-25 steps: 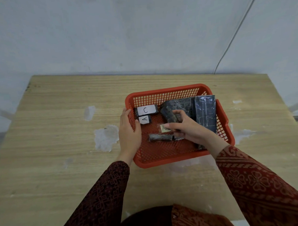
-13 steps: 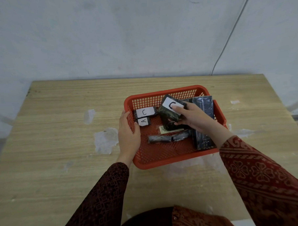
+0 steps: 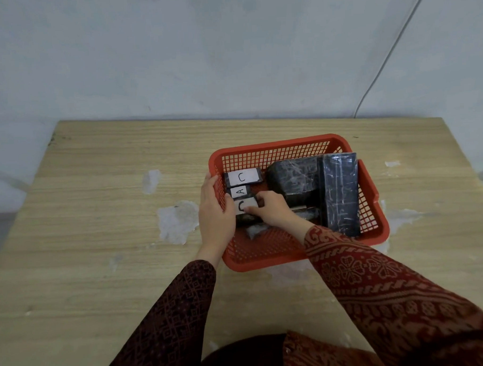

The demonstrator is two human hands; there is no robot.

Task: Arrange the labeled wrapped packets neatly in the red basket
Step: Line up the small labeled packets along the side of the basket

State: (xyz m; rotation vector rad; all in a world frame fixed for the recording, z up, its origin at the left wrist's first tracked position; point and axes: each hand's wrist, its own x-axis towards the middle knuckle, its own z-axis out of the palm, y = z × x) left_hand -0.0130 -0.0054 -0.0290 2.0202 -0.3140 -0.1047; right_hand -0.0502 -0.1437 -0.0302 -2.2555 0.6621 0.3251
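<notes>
The red basket (image 3: 275, 149) stands on the wooden table (image 3: 98, 216). Along its left wall lie a black packet labeled C (image 3: 243, 176) and, below it, a packet labeled A (image 3: 241, 191). My right hand (image 3: 272, 210) holds a third packet labeled C (image 3: 245, 207) against the left wall, just below the A packet. My left hand (image 3: 215, 211) grips the basket's left rim. A square black packet (image 3: 292, 175) and a long black packet (image 3: 340, 189) stand on the right side. A small dark roll (image 3: 255, 231) lies below my right hand.
The basket sits right of the table's middle. Bare wood with pale worn patches (image 3: 177, 221) spreads to the left. A grey wall rises behind the table, with a thin cable (image 3: 382, 66) running down it at the right.
My right hand lifted the C packet from the basket's middle and carried it left, down beside the A packet. My left hand stayed on the rim.
</notes>
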